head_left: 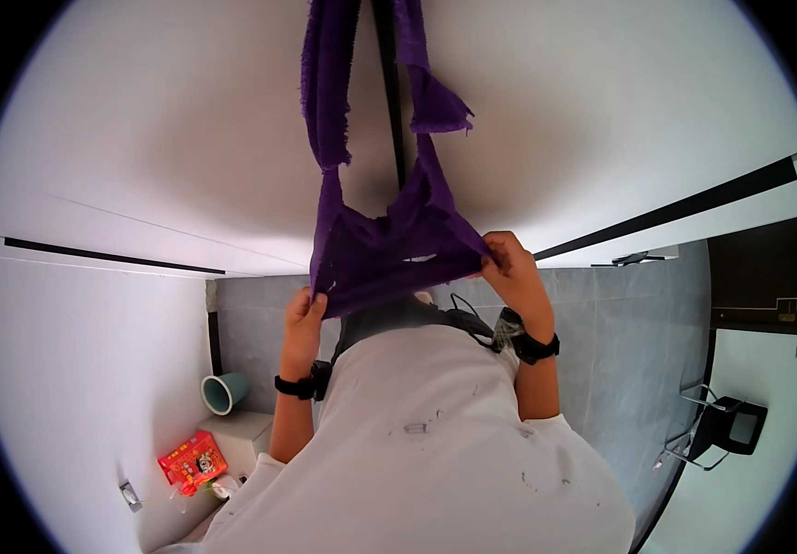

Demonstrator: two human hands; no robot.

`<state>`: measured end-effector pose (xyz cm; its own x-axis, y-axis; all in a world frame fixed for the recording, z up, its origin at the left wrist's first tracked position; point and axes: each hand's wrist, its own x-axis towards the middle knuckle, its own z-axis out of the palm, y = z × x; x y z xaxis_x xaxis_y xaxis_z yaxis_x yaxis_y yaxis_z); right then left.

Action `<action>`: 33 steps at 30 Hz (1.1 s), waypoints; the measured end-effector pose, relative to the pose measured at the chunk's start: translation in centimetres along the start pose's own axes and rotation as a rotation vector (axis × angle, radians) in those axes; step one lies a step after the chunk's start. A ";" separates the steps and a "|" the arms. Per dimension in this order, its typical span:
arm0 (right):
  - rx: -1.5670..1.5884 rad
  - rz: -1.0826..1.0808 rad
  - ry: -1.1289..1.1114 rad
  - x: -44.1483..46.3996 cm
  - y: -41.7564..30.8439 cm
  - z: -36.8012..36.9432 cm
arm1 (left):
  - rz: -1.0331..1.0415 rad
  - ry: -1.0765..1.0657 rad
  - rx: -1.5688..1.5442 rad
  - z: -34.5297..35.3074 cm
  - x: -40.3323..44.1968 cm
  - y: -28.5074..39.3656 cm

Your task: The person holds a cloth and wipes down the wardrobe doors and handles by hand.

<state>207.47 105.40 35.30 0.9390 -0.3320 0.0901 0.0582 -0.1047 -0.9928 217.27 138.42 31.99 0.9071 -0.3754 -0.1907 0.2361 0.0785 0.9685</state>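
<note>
A purple cloth (pixel 389 251) with frayed edges hangs against a white panel in front of me, its upper strips running out of the top of the view. Small light gaps or holes show in its lower part. My left hand (pixel 303 320) pinches the lower left corner between thumb and fingers. At the lower right corner, my right hand (pixel 513 270) grips the cloth the same way. Between the two hands the bottom edge is spread wide. What the cloth hangs from is out of view.
White panels with black strips (pixel 685 209) stand close ahead. Below left are a green bin (pixel 223 394), a white box-like cabinet (pixel 240 436) and a red package (pixel 193 463). A black chair (pixel 733 426) stands at the right on the grey tiled floor (pixel 620 323).
</note>
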 end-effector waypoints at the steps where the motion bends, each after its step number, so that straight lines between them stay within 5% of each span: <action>1: -0.031 0.003 -0.031 -0.2 0.3 -0.3 | 0.004 -0.003 -0.003 -0.3 -0.2 0.2; 6: -0.211 0.031 -0.122 -2.2 -5.2 -0.7 | -0.035 0.002 0.089 1.5 -3.0 9.3; 8: -0.025 0.087 -0.019 -3.1 -8.8 -0.7 | 0.001 -0.018 0.092 1.8 -4.3 12.8; 14: 0.076 -0.302 -0.048 -4.8 -12.7 -4.0 | 0.358 -0.024 0.307 -0.1 -5.6 13.3; 15: 0.024 -0.466 -0.115 -4.6 -12.9 -4.5 | 0.454 -0.093 0.288 -0.3 -5.4 13.3; 18: 0.076 -0.437 -0.051 -4.9 -14.6 -4.0 | 0.605 -0.241 0.220 0.0 -4.4 14.6; 22: -0.424 -0.443 -0.019 -2.9 -18.2 -3.5 | 0.648 -0.516 0.370 0.3 -2.8 18.6; 24: -0.251 -0.451 0.132 -2.1 -17.9 -2.8 | 0.717 -0.550 0.566 0.7 -2.3 20.3; 30: -0.147 -0.826 0.500 1.3 -18.3 -3.2 | 0.800 -0.435 0.609 2.2 -0.9 23.2; 32: -0.290 -0.934 0.478 3.4 -20.6 -2.3 | 1.085 -0.194 0.511 3.9 -0.2 23.5; 33: -0.291 -0.941 0.486 3.7 -21.8 -1.1 | 0.850 -0.155 0.295 4.7 -0.6 23.6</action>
<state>209.27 105.43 57.33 0.3234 -0.3305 0.8867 0.5389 -0.7059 -0.4597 220.63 136.12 55.72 0.6728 -0.4208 0.6084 -0.6081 0.1538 0.7788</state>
